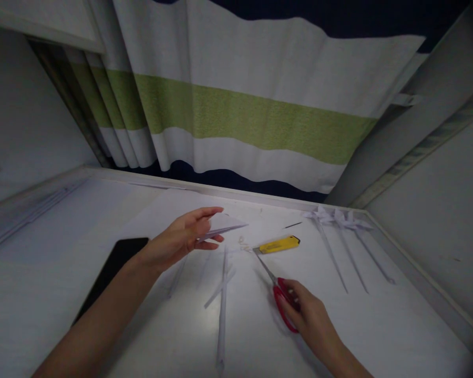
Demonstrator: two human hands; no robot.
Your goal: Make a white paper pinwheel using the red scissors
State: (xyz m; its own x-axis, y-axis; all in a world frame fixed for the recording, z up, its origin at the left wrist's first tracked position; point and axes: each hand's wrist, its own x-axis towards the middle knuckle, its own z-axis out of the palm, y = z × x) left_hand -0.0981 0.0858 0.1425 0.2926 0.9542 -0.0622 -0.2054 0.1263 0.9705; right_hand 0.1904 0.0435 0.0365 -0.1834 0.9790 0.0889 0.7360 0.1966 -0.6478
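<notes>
Head view: left hand (pixel 183 237) pinches a folded paper (pixel 224 224) betw. thumb and fingers, lifted just above the table (pixel 398 325). Right hand (pixel 309 315) is closed on the red handles of the scissors (pixel 278 291), blades lying on the table w. tips touching a yellow cutter (pixel 279 244). Risk — the tips may push the cutter if dragged; the thin paper may slip or bend in such a light pinch. White table, dim room, striped curtain (pixel 256 115) behind; phone (pixel 112 270) at left, paper pinwheels (pixel 339 223) at right.

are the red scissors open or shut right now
Shut: the red-handled scissors lie on the white table with their blades together as one thin line, the right hand on the handles.
</notes>
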